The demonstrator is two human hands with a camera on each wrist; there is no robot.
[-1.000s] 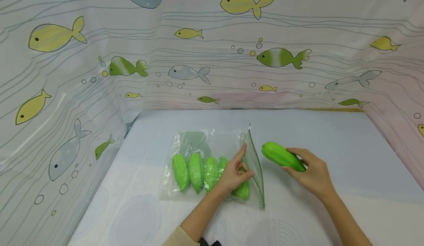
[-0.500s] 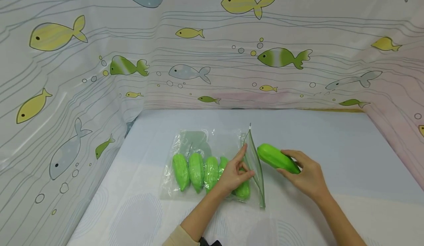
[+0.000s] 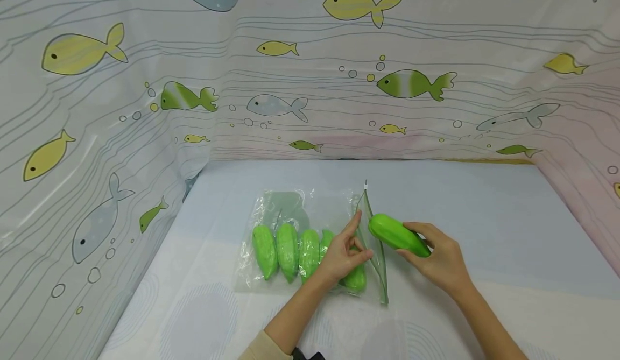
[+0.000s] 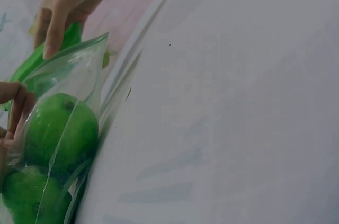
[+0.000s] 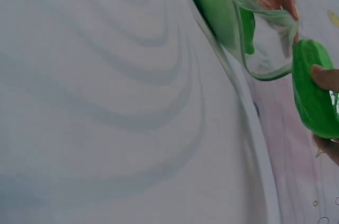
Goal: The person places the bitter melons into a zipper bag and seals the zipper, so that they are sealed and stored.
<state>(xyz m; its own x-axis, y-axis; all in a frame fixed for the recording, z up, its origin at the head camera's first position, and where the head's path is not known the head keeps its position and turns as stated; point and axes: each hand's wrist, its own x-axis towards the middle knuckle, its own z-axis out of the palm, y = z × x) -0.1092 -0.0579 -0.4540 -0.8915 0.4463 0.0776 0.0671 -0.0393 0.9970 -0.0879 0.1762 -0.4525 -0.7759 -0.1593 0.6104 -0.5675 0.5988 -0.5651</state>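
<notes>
My right hand (image 3: pixel 438 259) has wide room toward the surface's (image 3: pixel 484 198) right edge and far right corner. Leftward, the clear bag (image 3: pixel 331 205) stands in its way, passable only through the gaping mouth, where the held green vegetable (image 3: pixel 397 234) meets the rim. My left hand (image 3: pixel 340 255) blocks that mouth's left side, its forearm barring the near edge. Vegetables (image 3: pixel 287 249) crowd the bag; the patterned curtain (image 3: pixel 339 37) walls the far edge.

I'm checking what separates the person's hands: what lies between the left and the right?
In the head view, between the left hand and right hand lie the bag's open mouth and the green vegetable the right hand grips.
</notes>
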